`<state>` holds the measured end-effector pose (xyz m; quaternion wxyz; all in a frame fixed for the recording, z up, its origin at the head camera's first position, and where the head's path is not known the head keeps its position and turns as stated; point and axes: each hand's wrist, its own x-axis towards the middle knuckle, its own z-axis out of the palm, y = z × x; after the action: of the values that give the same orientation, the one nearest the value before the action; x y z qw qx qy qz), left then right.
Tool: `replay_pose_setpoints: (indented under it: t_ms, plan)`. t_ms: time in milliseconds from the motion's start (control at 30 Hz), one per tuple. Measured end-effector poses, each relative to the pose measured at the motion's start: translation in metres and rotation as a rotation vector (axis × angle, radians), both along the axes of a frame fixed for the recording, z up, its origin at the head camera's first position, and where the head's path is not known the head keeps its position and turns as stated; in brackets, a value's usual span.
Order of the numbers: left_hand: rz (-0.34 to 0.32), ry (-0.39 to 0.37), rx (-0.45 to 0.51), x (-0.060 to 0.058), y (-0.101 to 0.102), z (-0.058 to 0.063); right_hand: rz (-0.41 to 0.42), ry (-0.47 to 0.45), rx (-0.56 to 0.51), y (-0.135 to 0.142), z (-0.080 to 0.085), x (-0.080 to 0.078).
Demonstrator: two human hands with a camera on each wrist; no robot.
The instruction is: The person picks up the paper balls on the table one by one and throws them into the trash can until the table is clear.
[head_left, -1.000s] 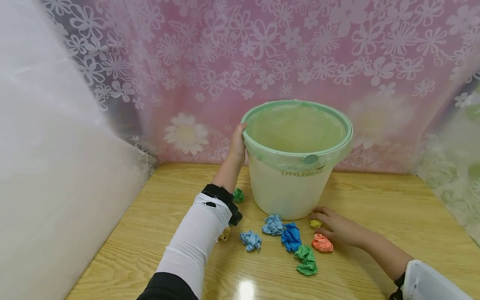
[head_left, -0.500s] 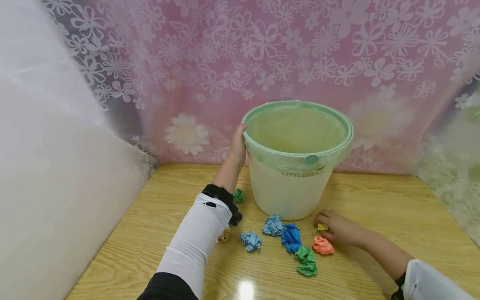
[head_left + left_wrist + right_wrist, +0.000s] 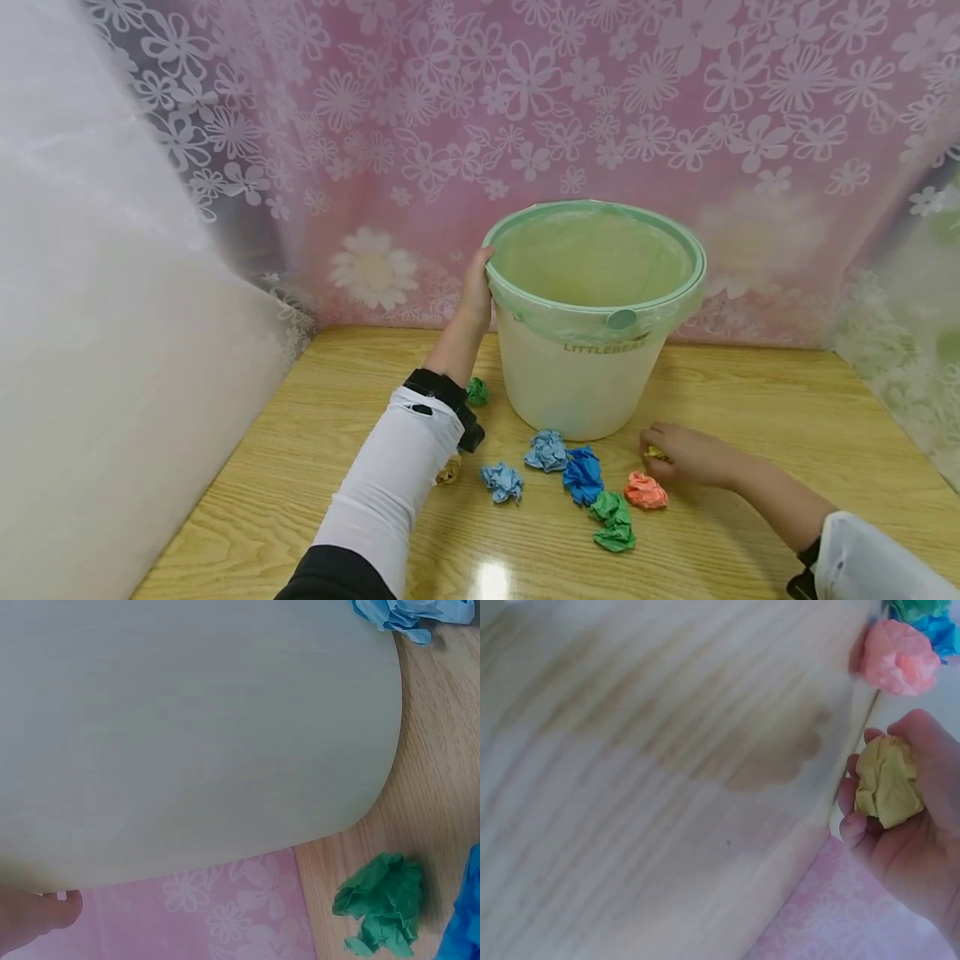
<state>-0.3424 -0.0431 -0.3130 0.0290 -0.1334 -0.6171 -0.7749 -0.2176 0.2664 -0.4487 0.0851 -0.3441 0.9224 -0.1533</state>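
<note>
A white bin with a pale green rim and a thin liner stands at the middle of the wooden table. My left hand grips its rim at the left side, thumb at the top edge. In the left wrist view, fingertips touch the bin's wall. To the right of the bin, low over the table, my right hand holds a crumpled yellow paper ball, fingers curled round it. Just in front of that hand lies an orange-pink paper ball.
Crumpled papers lie before the bin: light blue balls, a dark blue one and a green one. Partly behind my left arm are another green ball and a tan one. A pink flowered curtain hangs behind.
My right hand has curled its fingers round the yellow paper ball and drawn it rightward, away from the bin's base. My left hand and the bin have stayed in place.
</note>
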Motion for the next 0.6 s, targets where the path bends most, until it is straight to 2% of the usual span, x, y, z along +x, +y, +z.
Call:
replay_pose_setpoints:
  t_ms: [200, 600]
  plan:
    - [0.009, -0.005, -0.006, 0.001, -0.001, 0.001, -0.004, -0.115, -0.02, 0.003, 0.014, 0.001]
    - [0.004, -0.031, -0.002, 0.002, -0.001, 0.0, -0.02, -0.146, 0.027, 0.011, 0.051, 0.004]
